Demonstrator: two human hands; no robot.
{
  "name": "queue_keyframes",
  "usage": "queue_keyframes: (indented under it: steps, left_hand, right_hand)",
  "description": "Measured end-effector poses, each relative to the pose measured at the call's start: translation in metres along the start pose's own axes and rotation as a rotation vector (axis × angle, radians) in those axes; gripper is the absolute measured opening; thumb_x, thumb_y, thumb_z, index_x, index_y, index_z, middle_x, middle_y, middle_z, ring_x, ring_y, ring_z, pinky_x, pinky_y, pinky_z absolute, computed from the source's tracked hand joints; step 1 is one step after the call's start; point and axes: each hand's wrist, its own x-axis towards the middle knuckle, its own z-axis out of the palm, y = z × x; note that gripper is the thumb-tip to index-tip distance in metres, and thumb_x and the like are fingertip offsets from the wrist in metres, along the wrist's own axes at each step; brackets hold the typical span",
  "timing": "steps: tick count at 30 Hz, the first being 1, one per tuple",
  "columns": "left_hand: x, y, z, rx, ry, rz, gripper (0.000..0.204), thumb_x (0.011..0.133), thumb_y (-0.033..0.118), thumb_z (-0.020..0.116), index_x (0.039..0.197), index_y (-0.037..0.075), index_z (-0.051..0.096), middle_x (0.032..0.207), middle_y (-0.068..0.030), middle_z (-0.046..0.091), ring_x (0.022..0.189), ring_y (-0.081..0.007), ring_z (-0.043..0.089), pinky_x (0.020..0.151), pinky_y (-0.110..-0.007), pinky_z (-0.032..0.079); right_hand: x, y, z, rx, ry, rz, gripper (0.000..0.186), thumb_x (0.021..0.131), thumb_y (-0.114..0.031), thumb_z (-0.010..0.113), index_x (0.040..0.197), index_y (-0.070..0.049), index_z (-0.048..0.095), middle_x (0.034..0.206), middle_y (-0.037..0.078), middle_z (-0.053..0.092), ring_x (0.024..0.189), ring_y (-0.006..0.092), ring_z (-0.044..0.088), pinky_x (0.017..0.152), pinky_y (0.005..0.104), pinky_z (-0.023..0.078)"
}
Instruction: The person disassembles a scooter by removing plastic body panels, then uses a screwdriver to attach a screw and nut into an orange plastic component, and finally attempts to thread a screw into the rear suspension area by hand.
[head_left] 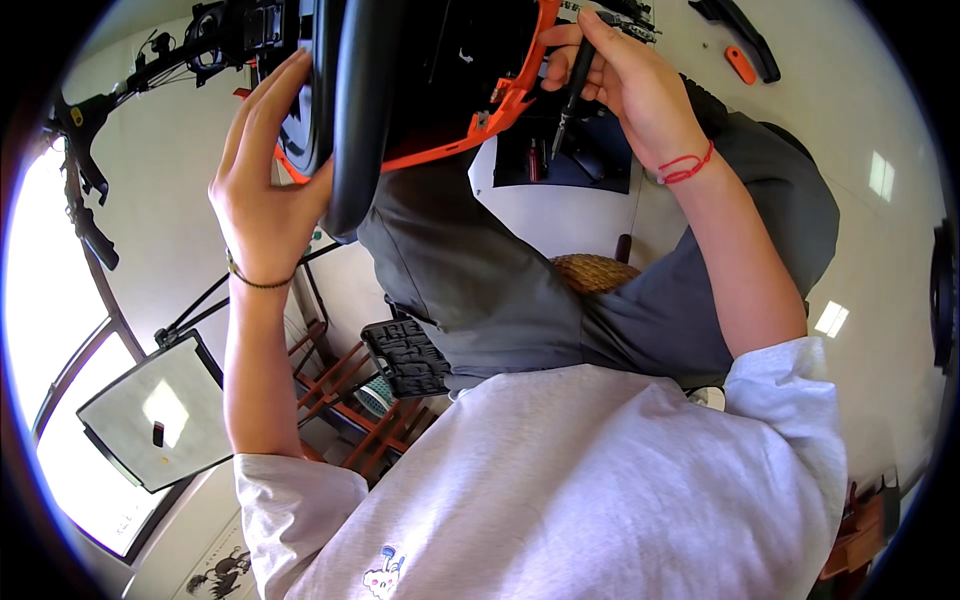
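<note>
Closest in are a pale grey cotton shirt and dark grey trousers on the seated person, whose two bare forearms rise toward the work. The left hand, with one thin dark cord at its wrist, lies flat and spread against the rim of the round black device with an orange plastic frame, steadying it without closing around it. The right hand, with one red string bracelet, is curled around a slim black screwdriver, tip pointing down beside the orange edge. The device sits raised above the lap, glossy and curved. Farther off stand one woven straw stool, one white tray table and a small orange part on the pale floor.
</note>
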Motion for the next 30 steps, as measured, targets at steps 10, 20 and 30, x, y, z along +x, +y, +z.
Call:
queue_keyframes:
  steps: [10, 20, 30]
  left_hand:
    - [-0.054, 0.014, -0.014, -0.285, 0.348, -0.309, 0.024, 0.097, 0.002, 0.042, 0.116, -0.007, 0.052, 0.113, -0.0179, 0.059, 0.104, -0.0228, 0.059, 0.095, -0.033, 0.046]
    - [-0.124, 0.063, 0.091, -0.819, -0.415, -0.836, 0.023, 0.090, 0.003, 0.056, 0.113, -0.002, 0.057, 0.107, -0.0094, 0.063, 0.090, -0.0155, 0.062, 0.082, -0.024, 0.048]
    - [-0.104, 0.023, 0.165, -1.218, -0.354, -1.271, 0.038, 0.095, 0.015, 0.046, 0.130, 0.000, 0.044, 0.128, -0.0162, 0.054, 0.113, -0.0284, 0.056, 0.095, -0.036, 0.047]
  right_hand:
    - [0.002, -0.010, -0.033, -0.092, 0.237, -0.021, 0.041, 0.097, -0.040, 0.045, 0.083, -0.005, 0.062, 0.077, 0.005, 0.066, 0.074, 0.0131, 0.064, 0.064, 0.0211, 0.043]
    - [-0.019, 0.018, -0.049, -0.032, 0.329, -0.145, 0.040, 0.094, -0.029, 0.045, 0.086, 0.005, 0.064, 0.078, 0.010, 0.064, 0.071, 0.0166, 0.062, 0.067, 0.0274, 0.050]
    - [-0.083, 0.169, -0.035, 0.275, 0.709, 0.151, 0.026, 0.087, -0.024, 0.052, 0.087, 0.001, 0.058, 0.069, 0.009, 0.062, 0.058, 0.0162, 0.063, 0.052, 0.0265, 0.048]
